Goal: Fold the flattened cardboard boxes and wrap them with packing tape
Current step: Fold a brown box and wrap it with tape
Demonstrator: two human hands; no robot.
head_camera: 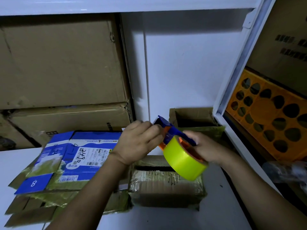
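Note:
My right hand (201, 147) grips a blue and orange tape dispenser (172, 130) that carries a yellow-green roll of packing tape (183, 159). My left hand (138, 143) pinches at the dispenser's front blade end, fingers closed on the tape end there. Both hang above a folded brown cardboard box (166, 183) with old tape on it and a dark gap along its top. To the left lies a pile of flattened boxes, the top one blue and white (79, 156) with a shipping label.
A second open brown box (192, 120) stands behind against the white wall. Large cartons (63, 63) are stacked at back left. A white shelf post (239, 63) rises on the right, with an orange crate (269, 113) beyond it. The white tabletop (166, 219) stretches toward me.

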